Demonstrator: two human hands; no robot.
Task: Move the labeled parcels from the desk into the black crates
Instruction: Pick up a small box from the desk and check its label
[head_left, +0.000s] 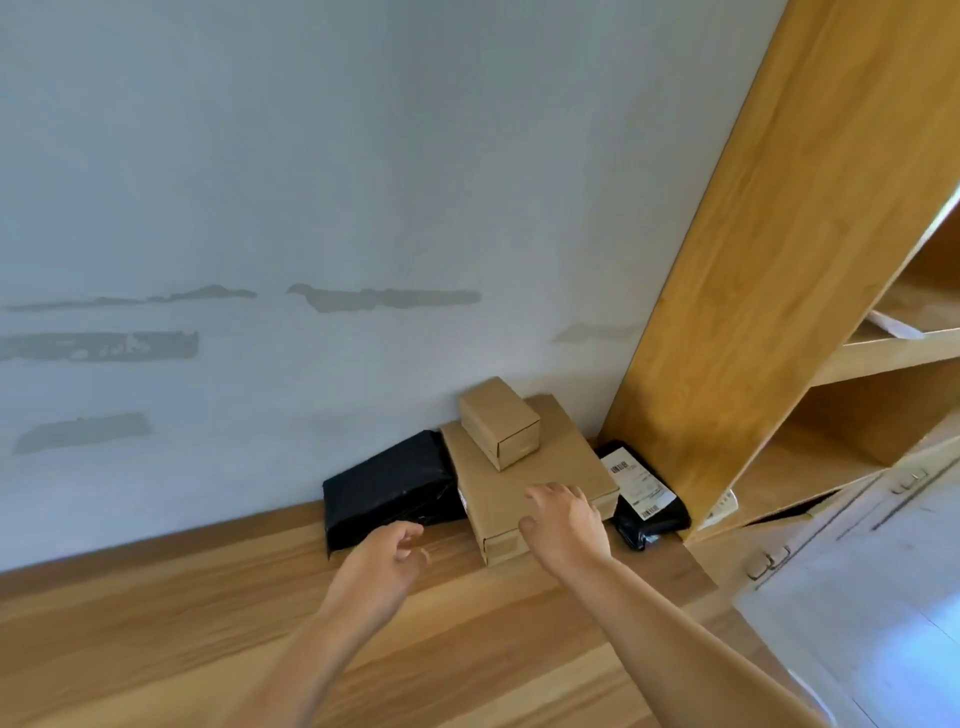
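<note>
Desk: wooden plank desk up against a pale grey wall with patchy marks
Far left parcel: black plastic-wrapped parcel against the wall
Left hand: hovering just in front of it, fingers loosely curled, holding nothing
Middle: big flat cardboard box, small cardboard box sitting on top
Right hand: fingers spread, resting on the flat box's near corner
Right: black poly mailer with white barcode label, squeezed beside the wooden shelf unit

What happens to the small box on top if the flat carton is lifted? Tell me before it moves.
The small box sits loose on the flat carton, no tape visible, so it would likely slide or topple if the carton tilts. It looks rigid and probably light. The right hand is over the carton's near corner only, so a level lift seems doubtful.
</note>
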